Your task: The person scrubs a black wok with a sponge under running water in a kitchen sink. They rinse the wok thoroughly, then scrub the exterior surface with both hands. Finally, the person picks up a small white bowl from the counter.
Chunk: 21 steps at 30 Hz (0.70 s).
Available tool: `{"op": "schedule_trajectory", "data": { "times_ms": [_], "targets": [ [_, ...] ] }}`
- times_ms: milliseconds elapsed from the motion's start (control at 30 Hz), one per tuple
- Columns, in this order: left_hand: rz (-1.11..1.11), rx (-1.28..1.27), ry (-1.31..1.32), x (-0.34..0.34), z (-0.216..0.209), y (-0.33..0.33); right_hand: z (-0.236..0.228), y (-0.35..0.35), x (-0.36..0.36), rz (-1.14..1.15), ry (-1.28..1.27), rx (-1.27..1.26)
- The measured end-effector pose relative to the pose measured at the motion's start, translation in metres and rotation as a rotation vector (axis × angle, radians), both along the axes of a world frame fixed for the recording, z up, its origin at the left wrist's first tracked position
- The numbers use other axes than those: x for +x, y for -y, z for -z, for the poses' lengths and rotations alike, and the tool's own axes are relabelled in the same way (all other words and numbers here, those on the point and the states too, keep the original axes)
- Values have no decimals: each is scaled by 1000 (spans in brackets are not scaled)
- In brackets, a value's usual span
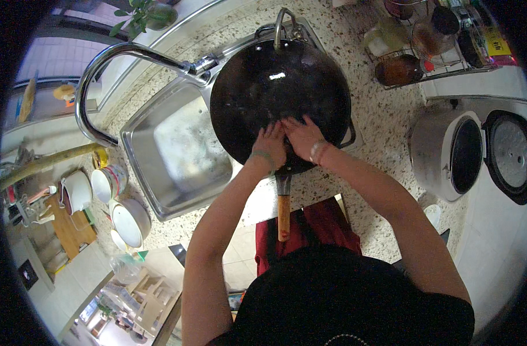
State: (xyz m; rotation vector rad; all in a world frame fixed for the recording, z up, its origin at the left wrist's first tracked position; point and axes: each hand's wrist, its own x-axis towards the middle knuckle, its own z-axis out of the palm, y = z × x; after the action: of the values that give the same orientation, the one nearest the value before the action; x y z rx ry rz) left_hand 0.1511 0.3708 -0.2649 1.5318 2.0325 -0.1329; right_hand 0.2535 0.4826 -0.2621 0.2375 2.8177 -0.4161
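A large dark wok point(275, 81) with a wooden handle point(283, 216) sits over the right part of the sink, its handle pointing toward me. Both my hands are at the near part of its dark surface, close side by side. My left hand point(270, 147) has its fingers stretched forward against the wok. Beside it, my right hand point(303, 138) reaches in with fingers apart, pointing forward and left. I see no object in either hand, though the undersides of the fingers are hidden. A band circles each wrist.
Left of the wok lies a steel sink basin point(151, 141) with whitish suds; a curved faucet point(125, 49) arches beside it. Pots and bowls point(129, 222) stand at the left. A rice cooker point(445, 153) with raised lid and a rack of jars point(399, 69) are at the right.
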Motion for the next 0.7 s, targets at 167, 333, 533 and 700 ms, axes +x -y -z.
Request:
{"op": "schedule_trajectory", "data": {
  "times_ms": [167, 333, 533, 700],
  "targets": [
    [-7, -256, 152, -15, -8, -20, -17, -7, -28, -39, 321, -36],
    [16, 162, 205, 26, -17, 38, -39, 13, 28, -107, 270, -123],
    [-6, 62, -49, -9, 1, -36, -5, -27, -21, 34, 66, 72],
    [-19, -33, 245, 9, -14, -10, -27, -4, 3, -116, 259, 63]
  ]
}}
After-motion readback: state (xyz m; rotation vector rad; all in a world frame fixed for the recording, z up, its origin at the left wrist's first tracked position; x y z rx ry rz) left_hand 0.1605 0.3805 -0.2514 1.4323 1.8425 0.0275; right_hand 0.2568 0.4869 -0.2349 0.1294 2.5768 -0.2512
